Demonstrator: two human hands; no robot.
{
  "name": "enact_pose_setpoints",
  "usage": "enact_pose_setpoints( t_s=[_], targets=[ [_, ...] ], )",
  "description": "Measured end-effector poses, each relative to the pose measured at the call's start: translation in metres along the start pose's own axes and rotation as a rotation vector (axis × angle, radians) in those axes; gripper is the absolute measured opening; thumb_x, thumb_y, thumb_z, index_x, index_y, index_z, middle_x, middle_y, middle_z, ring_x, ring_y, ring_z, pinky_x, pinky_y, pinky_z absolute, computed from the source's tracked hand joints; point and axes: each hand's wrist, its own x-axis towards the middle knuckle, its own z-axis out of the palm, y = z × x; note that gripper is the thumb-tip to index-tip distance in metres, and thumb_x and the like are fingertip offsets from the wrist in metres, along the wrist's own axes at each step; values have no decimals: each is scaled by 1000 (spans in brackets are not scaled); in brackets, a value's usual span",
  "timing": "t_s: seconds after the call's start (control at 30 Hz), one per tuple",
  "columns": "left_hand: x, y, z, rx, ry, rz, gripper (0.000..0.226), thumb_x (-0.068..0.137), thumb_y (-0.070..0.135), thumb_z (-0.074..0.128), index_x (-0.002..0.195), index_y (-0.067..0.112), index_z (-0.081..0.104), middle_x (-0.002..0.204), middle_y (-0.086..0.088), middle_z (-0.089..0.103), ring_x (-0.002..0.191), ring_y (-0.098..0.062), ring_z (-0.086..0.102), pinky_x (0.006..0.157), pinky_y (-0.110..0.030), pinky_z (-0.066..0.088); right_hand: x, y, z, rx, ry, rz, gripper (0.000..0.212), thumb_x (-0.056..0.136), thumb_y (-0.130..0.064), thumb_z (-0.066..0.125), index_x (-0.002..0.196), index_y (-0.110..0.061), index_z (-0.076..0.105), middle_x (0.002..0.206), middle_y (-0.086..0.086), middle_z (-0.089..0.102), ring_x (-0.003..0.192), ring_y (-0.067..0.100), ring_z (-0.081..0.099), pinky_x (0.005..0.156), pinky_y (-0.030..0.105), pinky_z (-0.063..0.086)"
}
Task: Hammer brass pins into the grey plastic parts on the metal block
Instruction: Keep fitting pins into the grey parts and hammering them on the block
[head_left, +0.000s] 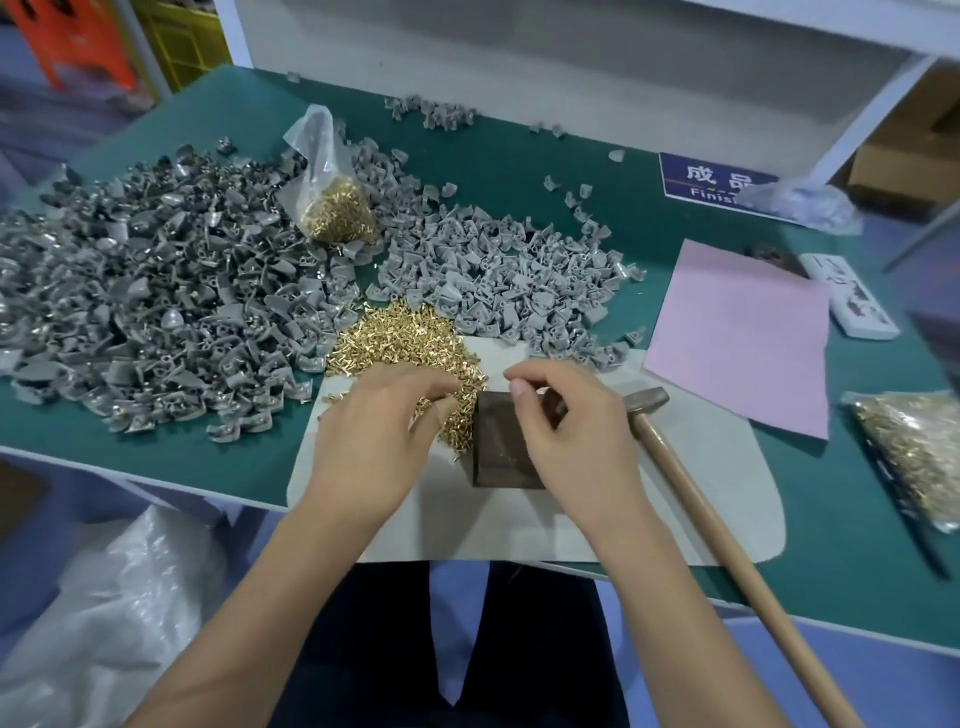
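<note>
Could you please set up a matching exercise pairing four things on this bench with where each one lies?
Things:
1. hammer
2. metal block
3. pink sheet
4. pin bag

Places:
A. far right of the mat, flat on the table
B. under the right hand
C. standing among the grey parts
D. right of the block, handle toward the person

Pairs: 1-D, 2-B, 3-A, 4-C

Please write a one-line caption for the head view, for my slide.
Left hand reaches into loose brass pins, right hand over the metal block, hammer lying idle.
</note>
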Motion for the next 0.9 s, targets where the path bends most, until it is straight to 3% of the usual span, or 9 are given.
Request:
enact_pose_setpoints(
  t_s=[0.07,0.13,0.2,0.3,0.43,0.53,0.6,0.73,0.9],
  targets=[
    [4,8,0,-350,-22,-46,14,94,30,68,106,38,69,101,26,69,92,6,60,74,-14,44,-4,-1,-4,163,-47,12,16,92,-13,72,103,-25,76,95,-16,72,95,3,66,82,12,45],
    [10,19,1,-602,-116,-83,16,92,26,72,106,34,69,99,18,73,85,-2,66,71,-18,49,-8,-1,-6,269,-64,12,22,89,-11,76,105,-26,77,94,-16,74,92,6,68,80,12,46],
    [18,29,2,-767,-213,-138,19,86,33,74,105,30,71,97,7,75,91,-10,70,77,-28,55,-12,1,-10,276,-3,-22,24,87,-8,78,107,-22,79,94,-10,74,86,10,67,78,14,47],
    [28,40,4,-871,-336,-173,25,79,42,73,101,30,75,91,3,76,85,-5,68,69,-13,50,-12,8,-23,280,84,-37,19,86,-13,81,103,-19,81,93,-9,74,84,13,67,77,18,50],
    [46,56,12,-750,-442,-77,15,91,36,71,104,32,74,94,15,77,85,8,68,63,-4,45,-11,22,-41,241,216,82,5,93,-30,73,96,-33,76,91,-16,74,89,11,70,76,18,50],
    [70,64,27,-324,-349,35,7,93,36,69,100,36,71,91,23,73,83,19,60,65,-2,41,-13,36,-48,266,340,232,4,95,-36,62,94,-37,65,88,-9,72,81,15,68,71,34,55],
    [89,70,37,-66,-363,24,14,90,48,68,92,34,71,86,19,70,75,13,59,61,-9,41,-14,42,-53,263,365,253,5,95,-32,62,91,-36,64,85,-8,70,76,15,66,68,38,56],
    [119,83,65,223,-615,-86,45,80,68,68,71,23,73,63,7,66,57,-10,62,51,-25,46,-16,48,-58,263,351,272,7,94,-27,64,90,-32,66,85,-11,69,77,13,64,69,35,55],
    [127,85,74,180,-675,-94,28,81,45,79,71,19,74,78,4,73,71,-13,68,67,-30,54,-16,50,-60,260,351,282,6,93,-27,65,89,-31,67,84,-11,69,78,15,64,68,32,54]
  ],
)
